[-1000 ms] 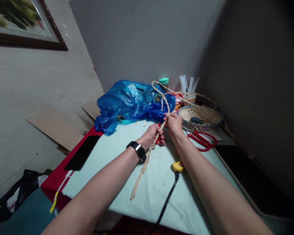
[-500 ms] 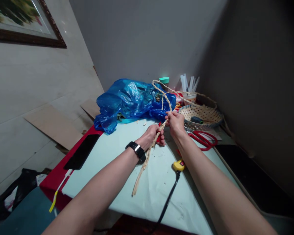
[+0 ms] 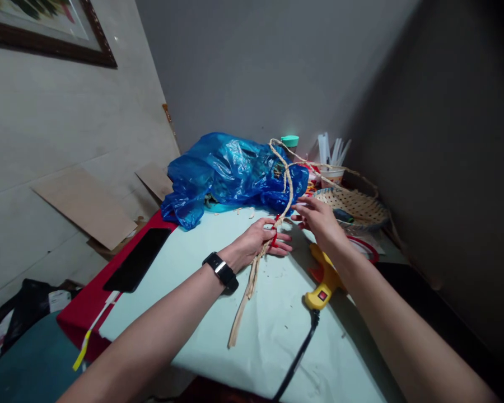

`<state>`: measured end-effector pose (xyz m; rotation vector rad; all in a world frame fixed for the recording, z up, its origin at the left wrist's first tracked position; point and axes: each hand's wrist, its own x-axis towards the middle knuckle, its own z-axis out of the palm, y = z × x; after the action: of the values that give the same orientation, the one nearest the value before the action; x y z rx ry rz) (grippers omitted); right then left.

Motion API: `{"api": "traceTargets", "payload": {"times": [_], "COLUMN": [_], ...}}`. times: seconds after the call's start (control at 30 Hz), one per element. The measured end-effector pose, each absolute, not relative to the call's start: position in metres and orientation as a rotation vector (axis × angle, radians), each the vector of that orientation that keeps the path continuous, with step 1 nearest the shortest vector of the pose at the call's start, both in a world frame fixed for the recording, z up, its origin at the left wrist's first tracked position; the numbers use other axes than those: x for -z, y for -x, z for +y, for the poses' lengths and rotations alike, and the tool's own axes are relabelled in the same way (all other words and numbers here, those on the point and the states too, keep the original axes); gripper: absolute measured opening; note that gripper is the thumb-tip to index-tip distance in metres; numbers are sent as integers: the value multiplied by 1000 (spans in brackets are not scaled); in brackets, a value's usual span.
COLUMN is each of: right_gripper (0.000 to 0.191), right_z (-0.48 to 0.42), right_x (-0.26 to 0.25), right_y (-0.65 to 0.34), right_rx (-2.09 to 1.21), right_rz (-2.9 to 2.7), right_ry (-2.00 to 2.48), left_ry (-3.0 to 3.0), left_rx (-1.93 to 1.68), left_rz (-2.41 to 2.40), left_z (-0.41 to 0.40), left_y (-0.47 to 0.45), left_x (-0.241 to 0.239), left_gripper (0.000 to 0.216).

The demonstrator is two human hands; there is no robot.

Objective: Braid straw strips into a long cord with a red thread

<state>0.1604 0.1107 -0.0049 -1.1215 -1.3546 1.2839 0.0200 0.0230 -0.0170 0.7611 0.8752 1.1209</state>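
On a pale green table (image 3: 201, 313), the left hand (image 3: 261, 242) pinches a braided straw rope (image 3: 252, 280), which arcs up over a blue plastic bag (image 3: 227, 170). The right hand (image 3: 319, 219) hovers just beside it, fingers spread, above a yellow glue gun (image 3: 324, 282).

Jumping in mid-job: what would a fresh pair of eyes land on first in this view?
The crumpled blue plastic bag at the back of the table stands out most, with a braided straw rope looping up in front of it. The left hand grips that rope at mid-table, and the right hand is open beside it. A yellow glue gun lies by the right forearm.
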Motion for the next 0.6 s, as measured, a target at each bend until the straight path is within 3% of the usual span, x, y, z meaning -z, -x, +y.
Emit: {"api": "traceTargets", "payload": {"times": [0.13, 0.37, 0.6], "right_gripper": [7, 18, 24], "right_z": [83, 54, 60], "right_x": [3, 14, 26], "right_y": [-176, -168, -167], "right_rx": [-1206, -1123, -1422], "right_rz": [-1600, -1891, -1864], "right_ry": [1131, 1192, 1170], "left_ry": [-663, -578, -574], "left_rx": [-1224, -1318, -1320], "left_rz": [839, 802, 839], "left_z": [21, 17, 15], "left_y": [-25, -31, -27], "left_x": [19, 25, 27], "left_gripper": [24, 20, 18]}}
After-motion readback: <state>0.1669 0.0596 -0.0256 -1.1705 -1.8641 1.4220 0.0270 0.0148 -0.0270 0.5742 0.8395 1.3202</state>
